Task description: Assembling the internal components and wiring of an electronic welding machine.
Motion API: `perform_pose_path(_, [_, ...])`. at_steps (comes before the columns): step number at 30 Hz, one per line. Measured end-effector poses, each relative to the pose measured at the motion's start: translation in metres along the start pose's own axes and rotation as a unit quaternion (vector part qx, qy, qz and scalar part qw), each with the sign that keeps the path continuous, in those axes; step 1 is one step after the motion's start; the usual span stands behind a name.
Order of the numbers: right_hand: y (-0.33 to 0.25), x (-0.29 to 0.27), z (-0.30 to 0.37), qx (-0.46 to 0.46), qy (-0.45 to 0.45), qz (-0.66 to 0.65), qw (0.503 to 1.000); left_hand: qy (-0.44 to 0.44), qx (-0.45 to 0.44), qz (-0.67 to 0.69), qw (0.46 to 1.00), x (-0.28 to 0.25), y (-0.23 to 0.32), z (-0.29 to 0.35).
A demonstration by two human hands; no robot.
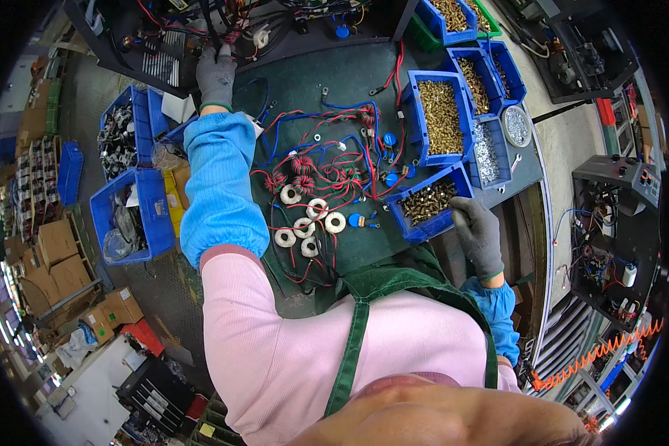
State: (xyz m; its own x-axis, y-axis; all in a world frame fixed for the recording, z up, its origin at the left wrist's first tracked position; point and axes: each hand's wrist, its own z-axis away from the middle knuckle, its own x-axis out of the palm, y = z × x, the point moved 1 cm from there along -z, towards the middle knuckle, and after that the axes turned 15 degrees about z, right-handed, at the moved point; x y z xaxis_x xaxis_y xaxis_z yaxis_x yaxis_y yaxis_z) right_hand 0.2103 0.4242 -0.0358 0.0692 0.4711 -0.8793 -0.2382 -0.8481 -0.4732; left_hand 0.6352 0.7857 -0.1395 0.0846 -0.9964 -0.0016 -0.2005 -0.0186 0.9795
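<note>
My left hand [215, 77], in a grey glove, reaches to the dark equipment chassis [143, 65] at the far left of the bench. Its fingers close around black cables [212, 28] at the chassis edge; the fingertips are partly hidden. My right hand [477, 236], also gloved in grey, has its fingers curled together beside a blue bin of brass bolts [428, 202]. Whatever those fingers may hold does not show. Between my arms lie red-and-black wire-wound coils [302, 165], several white-wrapped rings [335, 222], blue wires [276, 138] and blue disc-shaped components [358, 221].
More blue bins of brass fittings [440, 117] stand at the right, with a bin of silver hardware [486, 153], a round tub [516, 125] and a wrench [515, 161]. Blue bins of black parts [126, 138] stand left of the bench. An opened equipment unit [609, 230] sits far right.
</note>
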Motion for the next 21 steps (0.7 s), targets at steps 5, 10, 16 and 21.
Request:
perform_pose_path(5, [-0.004, 0.002, 0.001, 0.006, -0.019, 0.001, 1.0, 0.026, -0.007, -0.137, 0.99, 0.0, -0.003, 0.007])
perform_pose_path(10, [-0.001, 0.003, 0.006, 0.014, -0.019, 0.006, 1.0, 0.09, 0.184, -0.305, 0.93, 0.045, 0.043, 0.048])
perform_pose_path(16, [-0.006, 0.004, 0.01, 0.011, -0.024, 0.002, 1.0, -0.078, 0.22, -0.312, 0.921, 0.094, 0.02, 0.048])
perform_pose_path(21, [-0.006, 0.005, 0.012, 0.003, -0.015, -0.001, 1.0, -0.069, 0.052, -0.118, 0.989, 0.121, 0.027, 0.034])
